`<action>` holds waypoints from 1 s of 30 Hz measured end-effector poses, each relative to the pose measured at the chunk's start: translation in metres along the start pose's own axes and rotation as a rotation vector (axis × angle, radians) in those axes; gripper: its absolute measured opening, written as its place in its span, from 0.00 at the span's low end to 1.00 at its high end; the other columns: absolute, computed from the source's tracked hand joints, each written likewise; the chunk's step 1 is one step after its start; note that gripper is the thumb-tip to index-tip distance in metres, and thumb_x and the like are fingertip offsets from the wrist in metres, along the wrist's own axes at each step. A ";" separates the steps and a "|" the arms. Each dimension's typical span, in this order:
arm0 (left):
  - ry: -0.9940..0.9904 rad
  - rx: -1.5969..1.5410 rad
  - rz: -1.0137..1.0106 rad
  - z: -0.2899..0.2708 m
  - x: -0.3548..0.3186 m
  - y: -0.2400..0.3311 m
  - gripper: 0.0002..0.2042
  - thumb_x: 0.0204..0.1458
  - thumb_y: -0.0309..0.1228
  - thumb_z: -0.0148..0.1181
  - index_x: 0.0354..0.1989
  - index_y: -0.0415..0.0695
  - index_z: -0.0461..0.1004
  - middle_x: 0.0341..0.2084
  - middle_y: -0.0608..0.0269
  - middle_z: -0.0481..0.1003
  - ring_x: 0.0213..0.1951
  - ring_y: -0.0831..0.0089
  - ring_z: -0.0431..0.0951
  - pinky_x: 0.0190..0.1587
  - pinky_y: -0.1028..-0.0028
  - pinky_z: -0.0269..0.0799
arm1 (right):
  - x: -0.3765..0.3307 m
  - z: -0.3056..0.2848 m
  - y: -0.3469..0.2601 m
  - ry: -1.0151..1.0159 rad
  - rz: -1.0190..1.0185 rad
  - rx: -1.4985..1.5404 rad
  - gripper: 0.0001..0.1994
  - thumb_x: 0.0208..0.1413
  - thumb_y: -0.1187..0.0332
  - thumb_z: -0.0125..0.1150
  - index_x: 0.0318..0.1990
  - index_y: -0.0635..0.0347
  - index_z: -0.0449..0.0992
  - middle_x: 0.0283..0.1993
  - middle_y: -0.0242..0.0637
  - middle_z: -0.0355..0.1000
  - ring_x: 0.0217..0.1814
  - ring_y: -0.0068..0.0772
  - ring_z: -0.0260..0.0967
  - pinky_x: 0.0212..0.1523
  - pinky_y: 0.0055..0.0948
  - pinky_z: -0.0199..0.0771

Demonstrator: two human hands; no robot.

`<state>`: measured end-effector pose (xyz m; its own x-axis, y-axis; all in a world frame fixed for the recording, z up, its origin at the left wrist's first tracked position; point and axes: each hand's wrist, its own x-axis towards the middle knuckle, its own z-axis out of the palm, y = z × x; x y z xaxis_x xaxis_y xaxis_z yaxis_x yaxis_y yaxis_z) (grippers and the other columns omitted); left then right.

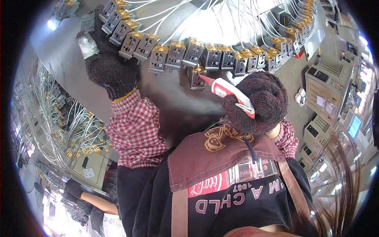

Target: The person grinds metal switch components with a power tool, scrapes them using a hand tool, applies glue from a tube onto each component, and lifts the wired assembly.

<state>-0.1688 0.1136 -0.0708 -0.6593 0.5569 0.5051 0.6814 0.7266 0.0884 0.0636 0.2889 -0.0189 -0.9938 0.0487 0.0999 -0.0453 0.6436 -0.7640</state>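
My right hand (258, 102), in a dark knitted glove, is wrapped round a red and white squeeze tube (229, 91). The tube's pink pointed nozzle reaches the brass top of a small metal block (197, 81) standing nearer to me than the others. My left hand (110, 59), gloved alike, lies stretched out on the metal table at the far left. Its fingers look extended beside the row's left end, with whitish and grey wrapping on them. A curved row of similar metal blocks (158, 59) with brass tops and white wires runs across the table.
The grey metal table (71, 73) reflects a bright light. At left, a bundle of white wires (51, 118) with brass ends hangs near a beige cabinet (92, 172). Another person's arm (98, 203) shows at lower left. Beige machines (327, 85) stand on the right.
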 end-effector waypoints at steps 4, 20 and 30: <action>0.014 -0.234 -0.012 -0.001 0.000 -0.002 0.45 0.36 0.41 0.76 0.69 0.49 0.63 0.51 0.46 0.77 0.45 0.51 0.80 0.45 0.62 0.75 | -0.001 -0.001 -0.001 -0.009 -0.026 -0.010 0.18 0.51 0.59 0.72 0.48 0.53 0.79 0.46 0.39 0.76 0.48 0.37 0.73 0.53 0.38 0.68; -0.019 -0.462 -0.126 0.004 -0.002 0.012 0.28 0.67 0.44 0.47 0.70 0.40 0.58 0.58 0.53 0.72 0.54 0.60 0.76 0.59 0.63 0.71 | 0.022 -0.009 0.003 -0.027 -0.054 -0.100 0.20 0.52 0.57 0.71 0.50 0.51 0.79 0.48 0.38 0.76 0.51 0.38 0.72 0.56 0.40 0.67; 0.007 -1.815 -0.814 0.007 0.006 0.016 0.31 0.69 0.51 0.38 0.71 0.41 0.56 0.63 0.51 0.67 0.59 0.58 0.72 0.59 0.58 0.72 | 0.025 -0.007 0.010 -0.048 -0.083 -0.126 0.21 0.52 0.56 0.71 0.52 0.50 0.78 0.50 0.38 0.76 0.52 0.38 0.72 0.58 0.41 0.66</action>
<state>-0.1643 0.1313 -0.0728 -0.9277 0.3610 -0.0953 -0.2549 -0.4257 0.8682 0.0390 0.3019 -0.0198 -0.9910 -0.0437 0.1264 -0.1177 0.7345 -0.6683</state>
